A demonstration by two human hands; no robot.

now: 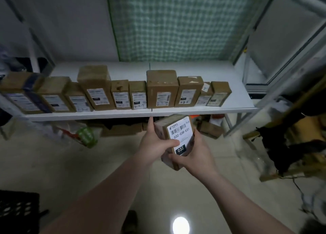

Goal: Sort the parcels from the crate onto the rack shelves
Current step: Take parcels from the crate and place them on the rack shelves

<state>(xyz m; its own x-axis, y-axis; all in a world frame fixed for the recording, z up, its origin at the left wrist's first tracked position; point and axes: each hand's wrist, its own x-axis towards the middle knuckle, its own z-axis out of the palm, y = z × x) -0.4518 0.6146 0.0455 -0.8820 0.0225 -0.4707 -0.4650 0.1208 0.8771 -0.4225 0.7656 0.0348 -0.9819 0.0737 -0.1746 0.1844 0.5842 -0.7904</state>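
Parcel in hand: a small brown parcel (pixel 176 140) with a white label reading 032-038-E01 is held at the centre of the frame, just below the front edge of the shelf (pixel 141 114).
Left hand (pixel 155 143): closed on the parcel's left side, thumb laid across the label face, forefinger stretched up along the left edge.
Right hand (pixel 195 154): closed around the parcel's lower right corner, fingers wrapped under the bottom end.
Long axis: run from lower left to upper right, the top end tipped toward the shelf.
Row on the shelf: a line of parcels (pixel 121 94) is stood upright across the middle of the frame, labels facing forward.
Free space: bare shelf is seen right of the last parcel (pixel 219 95), up and to the right of the grip.
Nearer hand: the right hand is judged closer to that gap.
Crate (pixel 17 210): a dark crate is seen at the lower left corner.
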